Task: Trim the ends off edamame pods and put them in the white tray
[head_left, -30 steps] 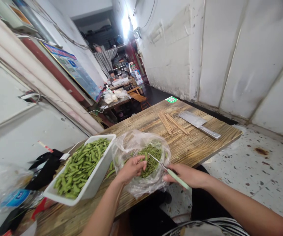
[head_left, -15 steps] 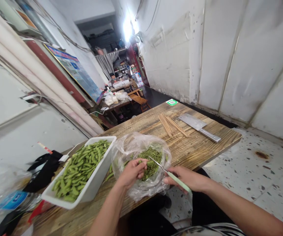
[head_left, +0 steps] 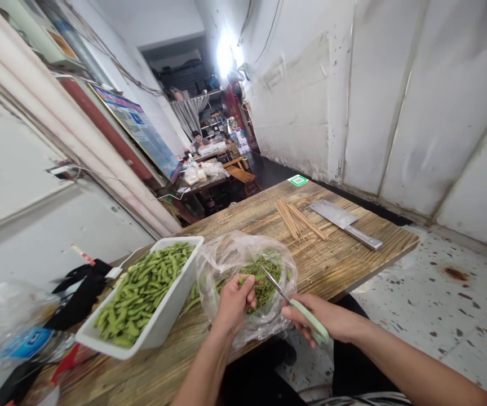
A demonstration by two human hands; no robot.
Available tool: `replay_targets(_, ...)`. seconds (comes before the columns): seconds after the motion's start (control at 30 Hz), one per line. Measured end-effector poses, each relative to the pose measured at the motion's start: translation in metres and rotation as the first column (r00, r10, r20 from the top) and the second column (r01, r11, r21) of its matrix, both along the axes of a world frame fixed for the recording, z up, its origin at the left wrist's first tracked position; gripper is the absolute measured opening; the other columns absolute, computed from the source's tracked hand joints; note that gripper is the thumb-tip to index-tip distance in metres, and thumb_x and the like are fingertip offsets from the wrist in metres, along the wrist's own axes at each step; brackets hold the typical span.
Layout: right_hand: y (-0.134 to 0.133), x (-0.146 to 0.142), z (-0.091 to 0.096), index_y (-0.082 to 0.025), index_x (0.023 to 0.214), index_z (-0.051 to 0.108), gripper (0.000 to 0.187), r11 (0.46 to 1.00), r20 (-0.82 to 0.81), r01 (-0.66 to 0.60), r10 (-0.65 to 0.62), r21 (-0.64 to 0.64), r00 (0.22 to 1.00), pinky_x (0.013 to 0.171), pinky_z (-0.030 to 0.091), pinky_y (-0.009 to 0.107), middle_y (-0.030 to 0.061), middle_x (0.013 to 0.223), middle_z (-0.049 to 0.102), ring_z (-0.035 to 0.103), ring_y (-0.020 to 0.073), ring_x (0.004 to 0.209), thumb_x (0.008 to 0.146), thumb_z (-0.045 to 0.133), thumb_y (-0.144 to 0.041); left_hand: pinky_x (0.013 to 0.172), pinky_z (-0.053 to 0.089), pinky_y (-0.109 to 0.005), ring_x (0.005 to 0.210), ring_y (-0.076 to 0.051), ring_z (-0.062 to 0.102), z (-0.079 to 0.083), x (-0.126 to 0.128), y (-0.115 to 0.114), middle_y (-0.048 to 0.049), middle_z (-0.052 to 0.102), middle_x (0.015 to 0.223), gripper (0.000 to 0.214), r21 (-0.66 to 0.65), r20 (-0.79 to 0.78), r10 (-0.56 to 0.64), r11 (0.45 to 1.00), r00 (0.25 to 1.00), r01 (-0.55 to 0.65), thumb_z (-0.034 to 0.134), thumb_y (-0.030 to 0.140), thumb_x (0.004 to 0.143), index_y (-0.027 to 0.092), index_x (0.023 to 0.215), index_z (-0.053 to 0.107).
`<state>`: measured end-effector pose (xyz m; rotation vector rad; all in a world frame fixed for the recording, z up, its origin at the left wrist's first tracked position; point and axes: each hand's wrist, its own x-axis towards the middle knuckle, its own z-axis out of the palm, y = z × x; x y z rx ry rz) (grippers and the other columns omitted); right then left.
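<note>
My left hand (head_left: 234,301) is closed in a pinch on a green edamame pod (head_left: 243,279) over an open clear plastic bag (head_left: 220,254). In my right hand (head_left: 311,316) is a pair of scissors (head_left: 305,316) with pale green handles; the blades point up and left, close to the pod. Inside the bag lie small green trimmings (head_left: 269,268) and some pods. Left of the bag stands a white plastic tub (head_left: 159,332), heaped with edamame pods (head_left: 148,287).
On the wooden table (head_left: 340,270), a bundle of thin wooden sticks (head_left: 296,220) and a cleaver (head_left: 345,223) lie beyond the bag. Black cloth (head_left: 78,287) and a plastic-wrapped package (head_left: 26,341) sit at the far left. A person (head_left: 196,138) is at a table in the back.
The scissors' blades have opened a little and my right fingers have spread on the handles. My left hand still pinches a pod. The whole view has shifted slightly.
</note>
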<state>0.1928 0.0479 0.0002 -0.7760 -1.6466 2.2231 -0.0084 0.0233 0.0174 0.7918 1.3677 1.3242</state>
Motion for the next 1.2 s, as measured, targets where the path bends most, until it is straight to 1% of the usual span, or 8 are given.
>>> replay_targets(0.23,-0.003,-0.005,0.002,-0.018,0.066,0.043,0.043,0.999,0.007,0.039,-0.040,0.032,0.999,0.029,0.034,0.015,-0.0092,0.044,0.040,0.038,0.0047,0.032,0.077,0.056,-0.057,0.041,0.031,-0.017,0.040,-0.002,0.037,-0.002,0.008,0.001,0.0053,0.053,0.053,0.039,0.009,0.086,0.076,0.997,0.993,-0.077,0.078,0.041,0.058,0.013,0.073,0.056)
replay_targets(0.43,-0.007,-0.014,0.001,-0.018,0.068,0.044,0.044,0.991,0.041,0.129,-0.131,0.041,0.991,0.026,0.033,0.016,-0.0109,0.044,0.037,0.034,0.0046,0.029,0.070,0.063,-0.057,0.045,0.035,-0.017,0.046,-0.003,0.039,-0.011,0.016,0.003,0.0043,0.054,0.061,0.042,0.063,0.143,0.184,0.979,0.972,-0.194,0.081,0.037,0.055,0.012,0.083,0.062)
replay_targets(0.53,-0.002,-0.010,-0.003,-0.018,0.077,0.048,0.044,0.986,0.073,0.111,-0.121,0.123,0.990,0.030,0.035,0.017,-0.0104,0.045,0.038,0.038,0.0064,0.032,0.072,0.060,-0.060,0.047,0.036,-0.018,0.047,-0.004,0.041,-0.013,0.015,0.000,0.0020,0.056,0.066,0.039,0.068,0.120,0.112,0.990,0.986,-0.120,0.076,0.042,0.061,0.012,0.082,0.062)
replay_targets(0.67,0.006,0.002,0.004,-0.016,0.086,0.052,0.046,0.964,0.178,-0.008,-0.041,0.266,0.983,0.036,0.037,0.018,-0.0070,0.051,0.044,0.045,0.0083,0.039,0.076,0.055,-0.061,0.045,0.035,-0.019,0.045,-0.004,0.039,-0.013,0.008,-0.006,0.0012,0.057,0.068,0.038,0.045,0.022,-0.004,0.999,1.000,0.003,0.070,0.045,0.067,0.012,0.085,0.061)
replay_targets(0.77,0.006,0.007,0.015,-0.015,0.091,0.056,0.045,0.921,0.217,-0.094,0.010,0.378,0.976,0.043,0.039,0.018,-0.0036,0.062,0.051,0.047,0.0081,0.046,0.077,0.058,-0.057,0.043,0.032,-0.019,0.043,-0.004,0.037,-0.011,0.005,-0.010,0.0024,0.054,0.065,0.041,0.007,-0.050,-0.015,1.000,0.999,0.015,0.070,0.047,0.066,0.011,0.084,0.063)
replay_targets(0.9,0.005,0.007,0.021,-0.014,0.096,0.061,0.042,0.850,0.214,-0.115,0.003,0.514,0.977,0.053,0.040,0.018,-0.0007,0.072,0.057,0.049,0.0096,0.058,0.078,0.059,-0.052,0.047,0.035,-0.020,0.044,-0.006,0.042,-0.010,0.002,-0.014,0.0037,0.050,0.057,0.038,-0.019,-0.145,-0.079,0.997,0.986,0.078,0.067,0.049,0.069,0.012,0.074,0.061)
replay_targets(1.07,0.006,0.003,0.016,-0.013,0.094,0.064,0.041,0.842,0.183,-0.093,-0.006,0.532,0.983,0.059,0.041,0.020,0.0001,0.074,0.059,0.050,0.0127,0.066,0.076,0.062,-0.050,0.047,0.033,-0.021,0.041,-0.008,0.043,-0.011,-0.003,-0.015,0.0055,0.044,0.046,0.038,-0.046,-0.261,-0.198,0.980,0.945,0.192,0.061,0.051,0.074,0.014,0.068,0.058)
replay_targets(1.2,0.006,-0.003,0.013,-0.013,0.082,0.064,0.035,0.856,0.186,-0.073,-0.028,0.511,0.982,0.055,0.039,0.020,-0.0013,0.067,0.056,0.048,0.0120,0.061,0.075,0.063,-0.048,0.042,0.033,-0.021,0.038,-0.007,0.038,-0.010,-0.004,-0.018,0.0053,0.044,0.048,0.040,-0.059,-0.252,-0.221,0.975,0.942,0.213,0.061,0.053,0.073,0.013,0.070,0.059)
